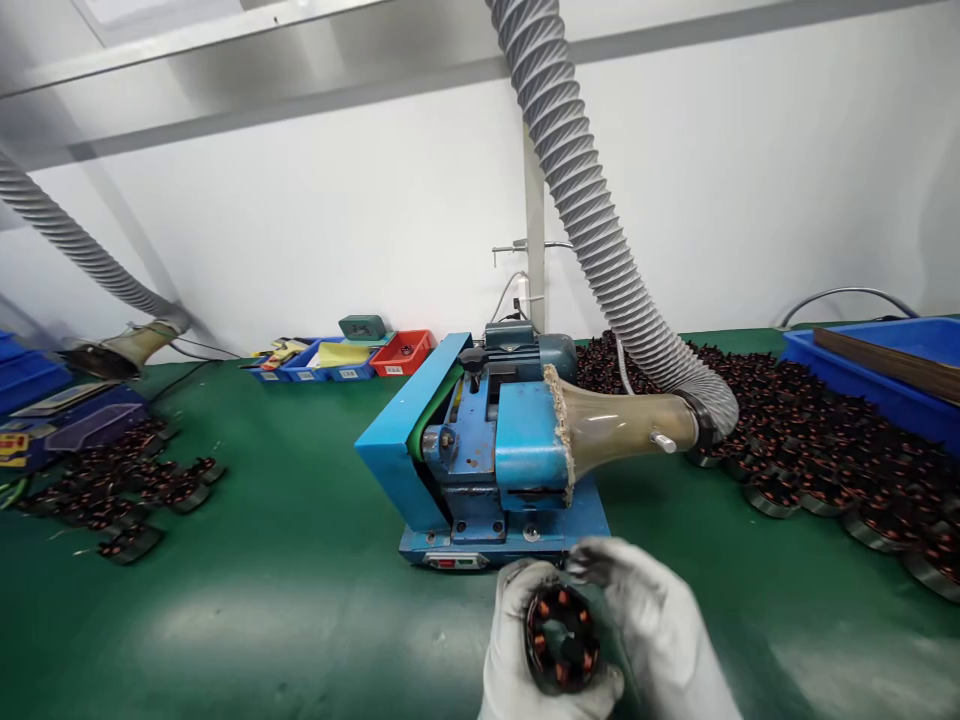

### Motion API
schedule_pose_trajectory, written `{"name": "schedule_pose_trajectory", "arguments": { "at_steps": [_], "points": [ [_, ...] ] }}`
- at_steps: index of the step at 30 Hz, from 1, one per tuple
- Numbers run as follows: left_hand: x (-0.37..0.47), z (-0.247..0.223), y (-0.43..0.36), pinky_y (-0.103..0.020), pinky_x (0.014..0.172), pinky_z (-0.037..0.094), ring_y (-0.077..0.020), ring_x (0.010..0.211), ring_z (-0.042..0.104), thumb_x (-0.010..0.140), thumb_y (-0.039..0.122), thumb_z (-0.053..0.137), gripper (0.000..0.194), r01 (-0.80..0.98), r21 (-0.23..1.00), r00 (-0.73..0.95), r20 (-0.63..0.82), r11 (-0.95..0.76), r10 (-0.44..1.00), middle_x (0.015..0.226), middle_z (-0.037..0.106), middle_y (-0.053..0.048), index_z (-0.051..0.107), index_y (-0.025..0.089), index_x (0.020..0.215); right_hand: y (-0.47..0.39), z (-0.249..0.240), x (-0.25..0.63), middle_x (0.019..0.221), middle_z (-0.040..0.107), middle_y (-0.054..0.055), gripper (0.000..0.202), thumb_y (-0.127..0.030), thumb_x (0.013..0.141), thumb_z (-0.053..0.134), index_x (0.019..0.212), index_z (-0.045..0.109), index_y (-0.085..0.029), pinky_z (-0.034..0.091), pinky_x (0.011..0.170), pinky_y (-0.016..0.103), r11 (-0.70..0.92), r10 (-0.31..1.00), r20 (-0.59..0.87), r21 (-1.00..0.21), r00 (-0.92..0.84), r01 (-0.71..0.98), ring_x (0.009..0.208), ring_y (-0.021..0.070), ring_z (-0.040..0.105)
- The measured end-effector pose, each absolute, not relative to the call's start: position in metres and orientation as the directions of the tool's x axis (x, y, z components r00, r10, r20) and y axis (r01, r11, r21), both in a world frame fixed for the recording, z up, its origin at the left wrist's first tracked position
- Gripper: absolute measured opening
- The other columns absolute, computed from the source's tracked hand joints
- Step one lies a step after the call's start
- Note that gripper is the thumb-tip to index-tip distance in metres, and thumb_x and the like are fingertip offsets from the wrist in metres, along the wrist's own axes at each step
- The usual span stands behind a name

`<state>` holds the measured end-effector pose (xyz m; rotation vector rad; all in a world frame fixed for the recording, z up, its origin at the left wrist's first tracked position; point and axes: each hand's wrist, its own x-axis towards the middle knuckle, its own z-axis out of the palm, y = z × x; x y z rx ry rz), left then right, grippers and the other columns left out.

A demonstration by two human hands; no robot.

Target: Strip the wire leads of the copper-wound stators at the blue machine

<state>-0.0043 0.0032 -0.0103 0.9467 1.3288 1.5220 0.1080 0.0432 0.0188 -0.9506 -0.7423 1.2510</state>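
Observation:
My left hand (510, 650), in a white glove, is closed around a ring-shaped motor stator (537, 640) with copper windings and black insulation. The ring's open centre faces me. Just to the right is my gloved right hand (645, 610), with bent fingers and dark, soiled fingertips, slightly blurred. It looks open and I see nothing in it; its fingertips are near the stator's upper edge. Both hands are in front of a blue belt grinding machine (472, 450), close to its base with a red-and-white switch (456, 562).
A ribbed grey hose (585, 180) drops to a yellowish suction hood (630, 430) on the machine. Stators (810, 440) are piled at right beside a blue bin (900, 345); more stators (112, 490) lie left. A red tray (403, 352) stands behind on the green table (300, 600).

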Motion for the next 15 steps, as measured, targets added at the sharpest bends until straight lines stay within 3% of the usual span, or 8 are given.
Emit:
{"name": "schedule_pose_trajectory", "arguments": {
  "at_steps": [3, 5, 9, 15],
  "points": [
    [0.005, -0.019, 0.034, -0.035, 0.083, 0.052, -0.0248, 0.095, 0.065, 0.067, 0.044, 0.06, 0.028, -0.415, 0.91, -0.294, -0.152, 0.017, 0.944, 0.098, 0.069, -0.006, 0.063, 0.025, 0.089, 0.042, -0.001, 0.087, 0.09, 0.072, 0.011, 0.05, -0.036, 0.037, 0.082, 0.083, 0.073, -0.019, 0.055, 0.076, 0.036, 0.111, 0.98, 0.086, -0.985, 0.177, -0.135, 0.085, 0.0302, 0.067],
    [0.01, -0.025, 0.05, -0.035, 0.076, 0.054, -0.024, 0.089, 0.067, 0.079, 0.052, 0.039, 0.035, -0.487, 0.872, -0.309, -0.217, 0.042, 0.926, 0.094, 0.071, -0.008, 0.06, 0.026, 0.088, 0.048, -0.005, 0.078, 0.096, 0.071, 0.011, 0.047, -0.031, 0.044, 0.079, 0.09, 0.071, -0.02, 0.053, 0.08, 0.038, 0.07, 0.981, 0.07, -0.998, 0.181, 0.003, 0.09, 0.0305, 0.066],
    [0.012, -0.023, 0.062, -0.03, 0.08, 0.051, -0.0217, 0.088, 0.067, 0.073, 0.032, 0.057, 0.018, -0.415, 0.909, -0.384, -0.221, 0.047, 0.897, 0.092, 0.072, -0.005, 0.06, 0.025, 0.089, 0.066, 0.005, 0.076, 0.091, 0.072, 0.01, 0.035, -0.03, 0.055, 0.076, 0.088, 0.07, -0.019, 0.053, 0.079, 0.039, 0.05, 0.989, 0.063, -0.994, 0.132, 0.099, 0.087, 0.0294, 0.066],
    [0.005, -0.004, 0.062, -0.034, 0.085, 0.046, -0.023, 0.088, 0.064, 0.068, 0.013, 0.061, 0.025, -0.302, 0.943, -0.364, -0.248, 0.138, 0.898, 0.091, 0.071, -0.006, 0.061, 0.021, 0.092, 0.073, 0.013, 0.08, 0.088, 0.071, 0.01, 0.031, -0.032, 0.057, 0.075, 0.085, 0.07, -0.02, 0.053, 0.077, 0.039, 0.047, 0.992, 0.06, -0.992, 0.115, 0.116, 0.085, 0.0294, 0.066]
  ]
}}
